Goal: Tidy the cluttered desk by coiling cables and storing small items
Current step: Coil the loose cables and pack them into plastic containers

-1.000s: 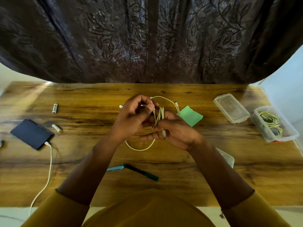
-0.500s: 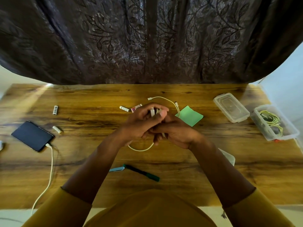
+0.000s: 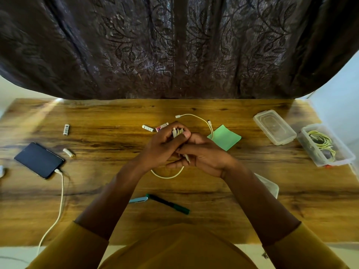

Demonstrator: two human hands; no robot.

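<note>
Over the middle of the wooden desk (image 3: 213, 191), my left hand (image 3: 163, 146) and my right hand (image 3: 206, 154) are pressed together around a white cable (image 3: 169, 176). My left thumb pins several folded strands at the top of the bundle. A plug end pokes out under my right fingers, and one loop hangs below both hands. A second short white cable (image 3: 196, 117) lies on the desk just behind my hands. An open clear box (image 3: 326, 146) at the right holds coiled yellow cable.
A clear lid (image 3: 274, 130) lies beside the box, and a green sticky pad (image 3: 225, 138) sits right of my hands. Three batteries (image 3: 66, 129) (image 3: 69, 152) (image 3: 148, 128), an eraser (image 3: 162, 126), a phone (image 3: 38, 160) on a charging cable (image 3: 60, 199), a green pen (image 3: 169, 203) and a blue cap (image 3: 138, 199) lie around.
My hands have closed together and dropped toward the desk. The open loops I held spread apart are now gathered into a tight bundle under my left thumb.
</note>
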